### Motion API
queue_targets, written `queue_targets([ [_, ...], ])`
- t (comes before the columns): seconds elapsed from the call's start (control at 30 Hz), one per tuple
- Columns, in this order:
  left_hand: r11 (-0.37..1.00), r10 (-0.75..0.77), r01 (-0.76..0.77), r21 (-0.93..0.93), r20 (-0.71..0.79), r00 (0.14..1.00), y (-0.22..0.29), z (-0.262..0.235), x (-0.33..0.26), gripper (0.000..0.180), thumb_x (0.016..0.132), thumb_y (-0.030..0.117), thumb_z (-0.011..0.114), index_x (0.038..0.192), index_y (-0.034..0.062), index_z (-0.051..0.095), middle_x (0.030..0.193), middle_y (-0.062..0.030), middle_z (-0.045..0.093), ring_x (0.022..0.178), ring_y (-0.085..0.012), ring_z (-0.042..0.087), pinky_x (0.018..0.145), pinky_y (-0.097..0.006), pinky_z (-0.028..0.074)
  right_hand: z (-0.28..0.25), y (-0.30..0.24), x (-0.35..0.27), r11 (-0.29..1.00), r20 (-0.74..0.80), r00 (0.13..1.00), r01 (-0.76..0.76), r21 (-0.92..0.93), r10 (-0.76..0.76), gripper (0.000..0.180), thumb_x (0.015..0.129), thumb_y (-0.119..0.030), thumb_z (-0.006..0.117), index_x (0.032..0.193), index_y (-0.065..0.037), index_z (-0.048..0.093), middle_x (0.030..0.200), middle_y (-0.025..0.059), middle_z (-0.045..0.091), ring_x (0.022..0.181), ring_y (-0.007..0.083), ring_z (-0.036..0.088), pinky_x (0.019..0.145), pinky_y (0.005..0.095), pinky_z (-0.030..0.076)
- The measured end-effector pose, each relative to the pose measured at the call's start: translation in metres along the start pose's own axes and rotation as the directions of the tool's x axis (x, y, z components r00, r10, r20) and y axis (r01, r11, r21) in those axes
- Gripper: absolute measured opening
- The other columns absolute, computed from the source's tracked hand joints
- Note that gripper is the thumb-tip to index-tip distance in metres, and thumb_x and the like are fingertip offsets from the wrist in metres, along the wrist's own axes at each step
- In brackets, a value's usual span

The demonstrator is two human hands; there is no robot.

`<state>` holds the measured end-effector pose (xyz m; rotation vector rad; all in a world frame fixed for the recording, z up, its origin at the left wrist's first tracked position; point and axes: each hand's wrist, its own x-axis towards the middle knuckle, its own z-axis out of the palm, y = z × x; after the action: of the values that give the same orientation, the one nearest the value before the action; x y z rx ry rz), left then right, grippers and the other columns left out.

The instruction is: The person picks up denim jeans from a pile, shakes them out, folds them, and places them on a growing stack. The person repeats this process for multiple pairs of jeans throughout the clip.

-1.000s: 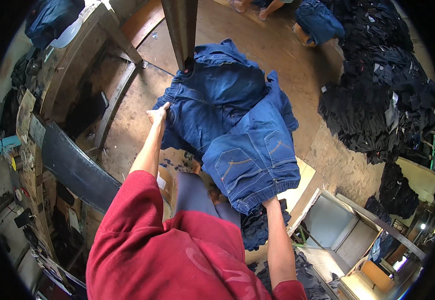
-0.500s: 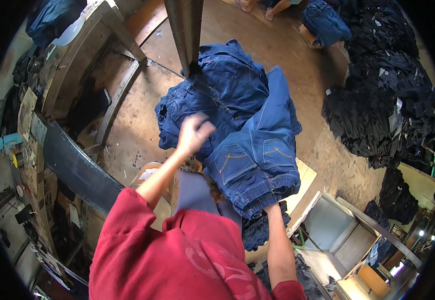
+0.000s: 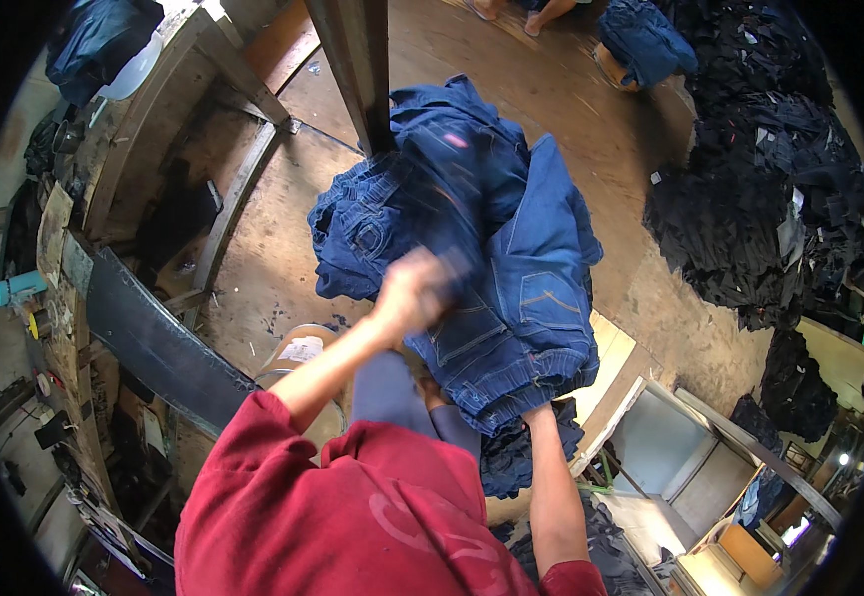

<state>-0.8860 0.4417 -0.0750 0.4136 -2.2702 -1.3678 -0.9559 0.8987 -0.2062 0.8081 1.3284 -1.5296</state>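
Note:
A heap of blue jeans lies before me. The nearest pair of jeans (image 3: 551, 298) has its elastic waistband toward me and its stitched back pockets facing up. My right hand is hidden at that waistband; only the wrist and forearm (image 3: 554, 467) show, so its fingers cannot be seen. My left hand (image 3: 417, 293), blurred by motion, seems closed on a darker pair of jeans (image 3: 442, 189), whose cloth is smeared too. Another gathered waist of jeans (image 3: 357, 214) lies to the left of it.
A wooden post (image 3: 357, 70) stands at the heap's far side. Dark cloth scraps (image 3: 740, 219) are piled at right. A wooden frame (image 3: 238, 199) and a dark curved panel (image 3: 163, 333) are at left. Another person's feet (image 3: 511, 15) show at the far edge.
My left hand has moved right and slightly nearer, and the darker jeans beside it have shifted with it. My right arm has stayed at the waistband.

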Motion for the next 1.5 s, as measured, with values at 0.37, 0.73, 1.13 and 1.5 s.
queue_targets([
  [0.37,0.498,-0.713,0.771,0.396,-0.319,0.624,-0.193,-0.017,0.012,0.117,0.08,0.058,0.086,0.165,0.0066,0.024,0.157,-0.0248,0.047,0.141,-0.0458,0.049,0.118,-0.053,0.04,-0.01,0.017,0.009,0.995,-0.055,0.997,-0.044,0.084,0.049,0.054,0.111,-0.049,0.043,0.153,-0.016,0.05,0.147,0.0075,0.061,0.13,0.0286,0.06,0.11,0.046,0.05],
  [0.73,0.984,-0.177,0.171,0.046,0.274,0.945,0.006,0.051,-0.002,0.053,0.089,0.018,0.08,0.138,0.0013,0.067,0.121,-0.0216,0.077,0.108,-0.0308,0.075,0.099,-0.04,0.057,0.036,0.002,-0.017,0.993,0.015,0.994,0.109,0.048,-0.11,0.046,0.109,-0.03,0.05,0.15,-0.01,0.055,0.14,0.0121,0.065,0.126,0.0281,0.062,0.11,0.0463,0.049],
  [1.13,0.863,0.207,0.266,-0.429,0.781,0.589,0.322,0.249,-0.111,0.092,0.093,0.005,0.068,0.171,0.0267,0.024,0.09,-0.0276,0.071,0.066,-0.0345,0.066,0.077,-0.041,0.055,-0.192,-0.12,-0.352,0.758,-0.3,0.791,0.29,-0.584,-0.533,0.052,0.099,-0.022,0.058,0.149,-0.008,0.055,0.136,0.0167,0.066,0.124,0.0329,0.063,0.11,0.047,0.048],
  [1.5,0.382,0.636,0.361,-0.85,0.526,0.565,0.592,0.376,-0.267,0.107,0.08,0.004,0.071,0.169,0.0005,0.011,0.115,-0.036,0.068,0.088,-0.0492,0.07,0.081,-0.048,0.057,-0.359,-0.124,-0.773,0.291,-0.482,0.359,-0.47,-0.833,-0.799,0.06,0.089,-0.014,0.065,0.148,-0.006,0.055,0.132,0.0209,0.066,0.122,0.0374,0.064,0.11,0.0476,0.048],
])
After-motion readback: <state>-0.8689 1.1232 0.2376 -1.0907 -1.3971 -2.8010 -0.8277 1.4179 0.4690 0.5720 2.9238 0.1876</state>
